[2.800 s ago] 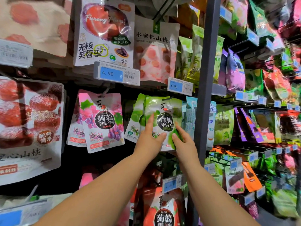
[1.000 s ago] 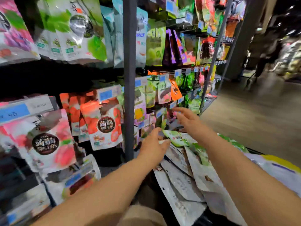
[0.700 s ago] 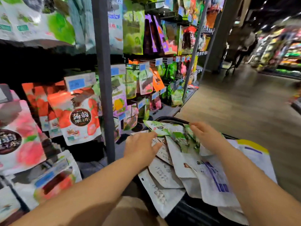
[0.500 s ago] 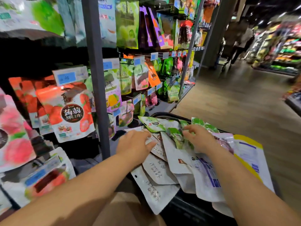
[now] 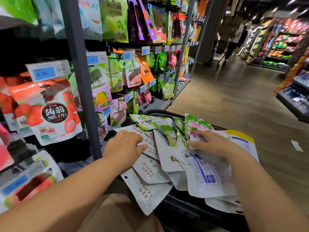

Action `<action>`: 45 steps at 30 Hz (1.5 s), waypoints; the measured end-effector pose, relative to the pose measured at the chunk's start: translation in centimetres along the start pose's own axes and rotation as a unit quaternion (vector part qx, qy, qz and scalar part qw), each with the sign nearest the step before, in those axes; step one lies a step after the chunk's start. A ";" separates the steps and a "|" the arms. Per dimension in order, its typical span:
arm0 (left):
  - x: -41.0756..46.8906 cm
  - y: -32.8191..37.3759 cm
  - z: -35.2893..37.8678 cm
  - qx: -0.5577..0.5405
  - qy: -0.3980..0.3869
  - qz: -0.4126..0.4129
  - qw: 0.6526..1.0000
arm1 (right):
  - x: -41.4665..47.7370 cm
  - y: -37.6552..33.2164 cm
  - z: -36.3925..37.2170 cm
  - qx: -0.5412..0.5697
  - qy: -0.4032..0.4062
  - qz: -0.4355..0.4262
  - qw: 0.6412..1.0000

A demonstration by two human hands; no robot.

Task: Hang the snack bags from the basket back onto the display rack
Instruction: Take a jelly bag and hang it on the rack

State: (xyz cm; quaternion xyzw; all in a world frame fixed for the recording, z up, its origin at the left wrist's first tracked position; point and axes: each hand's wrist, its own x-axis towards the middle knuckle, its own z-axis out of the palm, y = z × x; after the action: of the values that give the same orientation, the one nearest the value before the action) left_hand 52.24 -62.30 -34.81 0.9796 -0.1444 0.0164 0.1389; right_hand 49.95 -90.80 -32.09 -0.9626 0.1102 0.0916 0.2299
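Head view: wood-plank floor [image 5: 234,106], display rack [image 5: 80,81] beside basket [image 5: 160,113].

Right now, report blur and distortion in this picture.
Head view: left hand, right hand and basket bags sharp; lower-left rack bags smeared by motion blur; far aisle shelves soft; grey rack post tilted by wide-angle distortion.

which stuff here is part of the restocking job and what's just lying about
Job: snack bags piled in the black basket; display rack; left hand; right hand.
Not the job: paper scrap on the floor; far shelves; already-hung strawberry bag.
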 end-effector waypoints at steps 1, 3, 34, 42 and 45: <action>0.0 0.0 0.0 -0.001 -0.003 -0.002 1.000 | 0.0 0.2 0.2 -0.012 0.004 0.007 1.000; -0.1 0.2 0.0 -0.002 -0.006 -0.003 1.000 | 0.0 0.5 0.9 -0.020 0.020 0.017 0.999; -0.1 -0.7 0.0 -0.032 -0.025 -0.008 0.999 | -2.6 -1.9 5.5 0.034 0.345 -0.185 0.920; 0.0 -1.0 0.0 -0.054 -0.047 -0.009 0.997 | -3.4 -5.2 4.5 0.322 0.444 -0.179 0.817; 0.1 -1.1 -0.2 -0.072 -0.056 -0.008 0.996 | -3.4 -6.3 4.0 0.424 0.456 -0.130 0.771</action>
State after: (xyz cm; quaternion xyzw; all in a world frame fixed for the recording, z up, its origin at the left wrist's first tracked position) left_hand 52.63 -61.23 -34.91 0.9675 -0.1453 -0.0498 0.2011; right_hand 47.80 -82.90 -32.14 -0.7012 0.1032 -0.4450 0.5474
